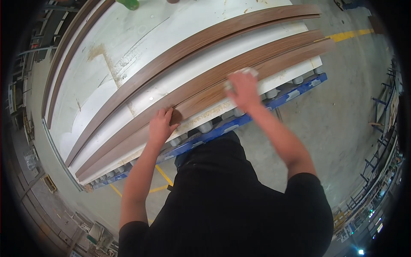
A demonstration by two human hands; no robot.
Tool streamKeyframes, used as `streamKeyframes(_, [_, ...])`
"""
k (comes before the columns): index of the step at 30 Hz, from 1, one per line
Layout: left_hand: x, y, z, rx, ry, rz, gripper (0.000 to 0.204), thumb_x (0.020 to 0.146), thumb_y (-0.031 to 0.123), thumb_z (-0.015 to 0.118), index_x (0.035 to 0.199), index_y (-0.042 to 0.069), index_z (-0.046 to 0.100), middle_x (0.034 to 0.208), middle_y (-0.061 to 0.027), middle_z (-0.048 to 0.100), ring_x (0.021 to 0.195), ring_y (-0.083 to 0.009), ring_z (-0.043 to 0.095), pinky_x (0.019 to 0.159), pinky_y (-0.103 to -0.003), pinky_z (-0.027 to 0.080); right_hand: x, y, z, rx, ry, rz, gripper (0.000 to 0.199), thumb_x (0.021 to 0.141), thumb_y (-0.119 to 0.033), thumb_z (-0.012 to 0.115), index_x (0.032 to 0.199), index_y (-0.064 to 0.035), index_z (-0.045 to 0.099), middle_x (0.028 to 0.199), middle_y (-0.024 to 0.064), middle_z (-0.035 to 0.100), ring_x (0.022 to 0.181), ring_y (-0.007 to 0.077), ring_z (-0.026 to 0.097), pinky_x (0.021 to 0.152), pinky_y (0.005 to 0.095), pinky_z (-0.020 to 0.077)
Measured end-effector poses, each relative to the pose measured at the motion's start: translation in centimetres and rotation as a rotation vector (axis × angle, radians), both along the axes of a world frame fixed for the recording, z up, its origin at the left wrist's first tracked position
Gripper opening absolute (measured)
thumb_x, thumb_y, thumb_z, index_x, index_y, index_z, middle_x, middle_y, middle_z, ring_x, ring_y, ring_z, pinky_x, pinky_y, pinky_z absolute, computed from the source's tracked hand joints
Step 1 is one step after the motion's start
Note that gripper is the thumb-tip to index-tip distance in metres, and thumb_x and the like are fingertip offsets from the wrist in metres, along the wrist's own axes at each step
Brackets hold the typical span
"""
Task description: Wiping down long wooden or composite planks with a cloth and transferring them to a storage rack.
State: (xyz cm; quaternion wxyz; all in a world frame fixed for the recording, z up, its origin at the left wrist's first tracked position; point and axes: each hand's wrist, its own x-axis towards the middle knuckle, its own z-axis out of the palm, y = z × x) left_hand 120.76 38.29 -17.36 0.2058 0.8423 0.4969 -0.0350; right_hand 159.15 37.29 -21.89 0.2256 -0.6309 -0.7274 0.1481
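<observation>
Nearest me on the white-topped table lies a long brown wood-grain board (201, 99) with a groove along its length. My left hand (160, 127) spans its near strip, fingers at the groove and thumb at the near edge, gripping it. Farther right, my right hand (244, 93) presses a whitish cloth (248, 71) onto the same board; the hand is slightly blurred and covers part of the cloth. Parallel to this board, a bit farther away, runs a second brown board (171, 58).
More brown boards (66, 55) lie at the table's far left. The scuffed white tabletop (141, 38) rests over grey rollers (205, 127) on a blue frame (233, 124). A green object (129, 4) sits at the far edge. Metal racks (383, 115) stand along the right.
</observation>
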Motion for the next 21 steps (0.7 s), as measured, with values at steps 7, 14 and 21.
streamKeyframes(7, [-0.4,-1.1,-2.3,0.126,0.032,0.03,0.068,0.07,0.024,0.094,0.13,0.009,0.067,0.112,-0.0125,0.062,0.105,-0.0353,0.063,0.088,-0.046,0.056,-20.7,-3.7,0.0,0.026,0.353,0.2,0.065,0.085,-0.033,0.074,0.138,0.0006,0.057,0.146,0.023,0.056,0.144,0.0416,0.048,0.127,0.0619,0.0279])
streamKeyframes(14, [-0.7,-2.2,-0.6,0.099,-0.04,0.133,0.073,0.072,0.023,0.092,0.137,0.008,0.065,0.119,-0.0131,0.062,0.11,-0.0353,0.061,0.094,-0.047,0.054,-5.1,-2.5,-3.0,0.101,-0.037,-0.071,0.049,0.095,-0.031,0.068,0.139,-0.0106,0.065,0.146,0.0094,0.063,0.144,0.0347,0.052,0.125,0.0656,0.0256])
streamKeyframes(21, [-0.8,-3.1,-1.4,0.133,-0.161,0.103,0.072,0.076,0.019,0.088,0.142,0.003,0.063,0.126,-0.0164,0.064,0.114,-0.0383,0.059,0.102,-0.047,0.052,4.2,-1.8,-2.1,-0.067,-0.333,-0.609,0.057,0.107,-0.034,0.056,0.15,0.0043,0.053,0.162,0.0286,0.046,0.152,0.0472,0.039,0.128,0.0582,0.0266])
